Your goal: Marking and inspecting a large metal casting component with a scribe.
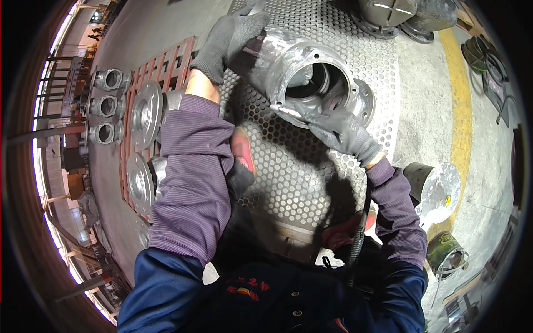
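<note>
Left hand (227, 39) gloved, fingers clamped over the casting (302, 75) body; right hand (338, 130) fingers wrapped on its flange rim. Casting tilted above perforated table (288, 172), bore facing camera

Grey knit gloves on left hand (230, 39) and right hand (338, 130); ribbed purple sleeves (navy jacket beneath).

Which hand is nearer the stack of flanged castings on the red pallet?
Left. The left hand grips the metal housing's far side, closer to the flanged castings on the red pallet; the right hand is on the rim's opposite side.
</note>
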Tool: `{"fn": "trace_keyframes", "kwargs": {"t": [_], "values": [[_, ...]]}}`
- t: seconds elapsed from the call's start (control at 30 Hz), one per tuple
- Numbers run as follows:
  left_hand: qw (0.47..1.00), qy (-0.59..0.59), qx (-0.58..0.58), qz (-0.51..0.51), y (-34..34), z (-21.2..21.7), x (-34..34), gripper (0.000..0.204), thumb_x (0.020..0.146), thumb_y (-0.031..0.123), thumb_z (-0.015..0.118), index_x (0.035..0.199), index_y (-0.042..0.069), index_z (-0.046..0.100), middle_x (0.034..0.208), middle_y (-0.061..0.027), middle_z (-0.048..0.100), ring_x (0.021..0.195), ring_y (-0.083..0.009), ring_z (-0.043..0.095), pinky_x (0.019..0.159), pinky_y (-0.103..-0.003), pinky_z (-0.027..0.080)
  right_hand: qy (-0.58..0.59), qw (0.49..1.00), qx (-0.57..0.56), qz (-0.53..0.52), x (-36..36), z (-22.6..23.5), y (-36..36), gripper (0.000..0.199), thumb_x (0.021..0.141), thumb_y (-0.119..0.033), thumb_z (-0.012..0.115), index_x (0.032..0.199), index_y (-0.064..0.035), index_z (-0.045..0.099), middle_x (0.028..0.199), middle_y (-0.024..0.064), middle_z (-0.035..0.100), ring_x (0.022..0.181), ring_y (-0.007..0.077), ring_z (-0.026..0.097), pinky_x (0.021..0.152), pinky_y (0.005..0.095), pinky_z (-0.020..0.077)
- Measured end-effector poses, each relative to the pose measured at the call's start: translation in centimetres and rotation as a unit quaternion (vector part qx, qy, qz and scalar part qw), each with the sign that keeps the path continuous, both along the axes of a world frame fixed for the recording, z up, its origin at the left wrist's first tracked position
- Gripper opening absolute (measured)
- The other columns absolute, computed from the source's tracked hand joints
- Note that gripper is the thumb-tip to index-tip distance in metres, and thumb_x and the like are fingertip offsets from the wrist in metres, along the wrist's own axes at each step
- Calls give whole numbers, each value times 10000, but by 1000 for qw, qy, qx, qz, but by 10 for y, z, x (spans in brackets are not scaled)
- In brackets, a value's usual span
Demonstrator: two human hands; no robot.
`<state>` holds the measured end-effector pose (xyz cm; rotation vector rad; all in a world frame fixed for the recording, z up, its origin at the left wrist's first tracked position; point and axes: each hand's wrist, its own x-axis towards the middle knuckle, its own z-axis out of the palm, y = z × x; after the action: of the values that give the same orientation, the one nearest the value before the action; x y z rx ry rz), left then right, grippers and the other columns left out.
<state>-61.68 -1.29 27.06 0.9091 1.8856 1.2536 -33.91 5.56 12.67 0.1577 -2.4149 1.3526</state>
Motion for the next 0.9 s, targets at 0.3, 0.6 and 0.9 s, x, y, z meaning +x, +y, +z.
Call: {"fn": "trace_keyframes", "kwargs": {"t": [0.3, 0.6, 0.9], "values": [[993, 117, -29, 12, 2, 3, 12, 464, 908, 265, 617, 1321, 70, 530, 989, -48, 639, 822, -106, 594, 716, -242, 493, -59, 993, 93, 31, 2, -4, -4, 437, 877, -178, 576, 1296, -57, 541, 1098, 211, 611, 963, 366, 603, 846, 396, 478], [998, 3, 12, 63, -2, 17, 25, 543, 882, 161, 667, 1372, 50, 463, 841, -12, 621, 682, -61, 567, 607, -199, 472, -21, 859, -351, -372, 23, 21, -17, 514, 986, -243, 492, 1414, 12, 364, 1068, 93, 629, 860, 104, 572, 789, 237, 474], [998, -1, 27, 61, 2, 24, 50, 571, 896, 137, 645, 1399, 16, 403, 791, 0, 601, 614, -59, 537, 537, -212, 454, 21, 735, -558, -384, -10, 17, -81, 525, 982, -313, 493, 1449, -130, 339, 724, -19, 557, 451, 28, 405, 384, 172, 335]]}}
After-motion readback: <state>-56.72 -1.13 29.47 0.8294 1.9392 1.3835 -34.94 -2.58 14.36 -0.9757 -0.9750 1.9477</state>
